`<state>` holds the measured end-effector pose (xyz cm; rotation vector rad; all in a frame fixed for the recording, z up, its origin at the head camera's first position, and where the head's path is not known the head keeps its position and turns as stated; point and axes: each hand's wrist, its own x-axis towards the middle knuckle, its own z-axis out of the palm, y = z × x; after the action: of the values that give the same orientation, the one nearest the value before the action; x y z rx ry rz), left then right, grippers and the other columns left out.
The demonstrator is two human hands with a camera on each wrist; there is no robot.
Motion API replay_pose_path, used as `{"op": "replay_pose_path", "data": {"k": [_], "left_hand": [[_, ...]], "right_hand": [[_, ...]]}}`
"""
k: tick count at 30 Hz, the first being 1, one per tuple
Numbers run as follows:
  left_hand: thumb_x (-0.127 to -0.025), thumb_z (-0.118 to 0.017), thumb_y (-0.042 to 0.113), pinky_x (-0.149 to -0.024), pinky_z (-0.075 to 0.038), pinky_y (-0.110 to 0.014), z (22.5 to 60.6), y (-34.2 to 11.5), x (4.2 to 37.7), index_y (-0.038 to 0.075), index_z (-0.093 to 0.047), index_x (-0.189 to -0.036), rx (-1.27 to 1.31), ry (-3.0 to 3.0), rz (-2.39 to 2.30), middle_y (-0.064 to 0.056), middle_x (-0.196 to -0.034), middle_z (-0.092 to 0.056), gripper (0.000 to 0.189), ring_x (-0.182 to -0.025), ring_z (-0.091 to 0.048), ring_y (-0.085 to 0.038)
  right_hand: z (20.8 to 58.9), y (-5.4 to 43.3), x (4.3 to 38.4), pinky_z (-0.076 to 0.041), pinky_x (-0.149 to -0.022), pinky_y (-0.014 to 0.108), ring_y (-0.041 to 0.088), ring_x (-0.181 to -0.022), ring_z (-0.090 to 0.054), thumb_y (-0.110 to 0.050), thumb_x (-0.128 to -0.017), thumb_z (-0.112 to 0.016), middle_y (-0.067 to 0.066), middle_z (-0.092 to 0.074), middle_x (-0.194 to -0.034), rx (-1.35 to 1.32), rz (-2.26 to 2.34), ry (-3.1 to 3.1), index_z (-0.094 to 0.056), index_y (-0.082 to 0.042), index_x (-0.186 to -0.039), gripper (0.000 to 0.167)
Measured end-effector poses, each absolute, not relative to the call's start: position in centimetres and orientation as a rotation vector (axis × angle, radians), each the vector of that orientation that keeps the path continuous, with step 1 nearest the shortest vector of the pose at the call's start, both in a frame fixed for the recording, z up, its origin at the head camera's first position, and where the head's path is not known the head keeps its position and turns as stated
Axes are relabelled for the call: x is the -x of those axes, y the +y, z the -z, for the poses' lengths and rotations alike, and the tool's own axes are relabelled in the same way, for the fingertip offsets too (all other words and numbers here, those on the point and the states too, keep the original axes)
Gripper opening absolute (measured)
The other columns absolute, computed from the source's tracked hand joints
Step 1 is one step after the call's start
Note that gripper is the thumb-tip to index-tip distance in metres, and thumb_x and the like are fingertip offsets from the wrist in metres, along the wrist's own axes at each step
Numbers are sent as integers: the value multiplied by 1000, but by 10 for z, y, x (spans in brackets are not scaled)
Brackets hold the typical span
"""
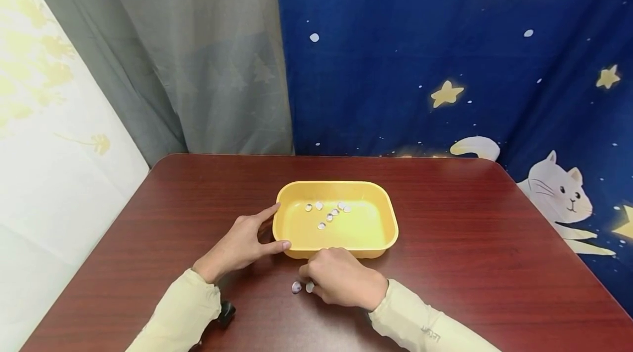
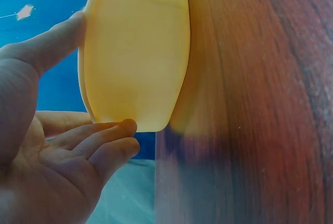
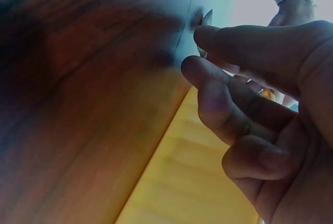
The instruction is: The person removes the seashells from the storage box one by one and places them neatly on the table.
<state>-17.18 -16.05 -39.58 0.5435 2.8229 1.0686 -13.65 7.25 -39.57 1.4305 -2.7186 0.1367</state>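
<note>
1. Nearest, we see two shiny discs on the wood-grain tabletop (image 1: pixel 470 264): the outer disc (image 1: pixel 296 287) lies just left of the right hand's fingertips, and the inner disc (image 1: pixel 310 287) sits at its thumb and index tips.
2. Our right hand (image 1: pixel 343 278) is clearly the nearer one; its thumb and index leave a narrow gap, and we cannot tell whether they pinch the inner disc. Both discs are round, without a long axis.
3. Our left hand (image 1: pixel 244 245) spreads thumb and fingers wide against the left end of the yellow tub (image 1: pixel 388 225).
4. Beyond, that tub runs lengthwise left to right, with several similar discs (image 1: pixel 329 217) inside.
</note>
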Motion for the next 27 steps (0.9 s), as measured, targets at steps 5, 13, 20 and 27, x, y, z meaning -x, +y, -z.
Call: {"op": "replay_pose_path", "data": {"k": [5, 13, 20, 27], "left_hand": [[-84, -79, 49, -110, -49, -46, 395, -161, 171, 3, -36, -155, -529, 2820, -1066, -16, -155, -47, 95, -140, -52, -28], [-84, -79, 48, -110, -48, -47, 394, -160, 171, 3, -37, -155, -523, 2829, -1060, -16, -154, -49, 94, -139, -52, -28], [-84, -80, 45, -110, -48, -47, 393, -160, 171, 2, -37, -155, -539, 2818, -1075, -16, -154, -48, 93, -139, -52, -28], [-84, -79, 46, -110, -49, -47, 393, -160, 171, 2, -36, -155, -538, 2823, -1070, -17, -154, -48, 94, -140, -52, -29]], "right_hand": [[397, 71, 136, -45, -49, 20, -4, -59, -52, -22, -82, -81, -19, -65, -69, -1413, -112, -2707, -74, -32, -79, 12], [399, 70, 135, -47, -50, 21, -4, -60, -54, -28, -84, -80, -18, -64, -69, -1401, -98, -2686, -73, -32, -77, 11], [400, 71, 134, -47, -51, 21, -4, -62, -54, -25, -82, -82, -18, -64, -70, -1383, -97, -2689, -71, -32, -76, 14], [396, 75, 133, -46, -51, 23, -1, -63, -55, -23, -80, -83, -16, -60, -69, -1382, -96, -2679, -64, -26, -73, 21]]}}
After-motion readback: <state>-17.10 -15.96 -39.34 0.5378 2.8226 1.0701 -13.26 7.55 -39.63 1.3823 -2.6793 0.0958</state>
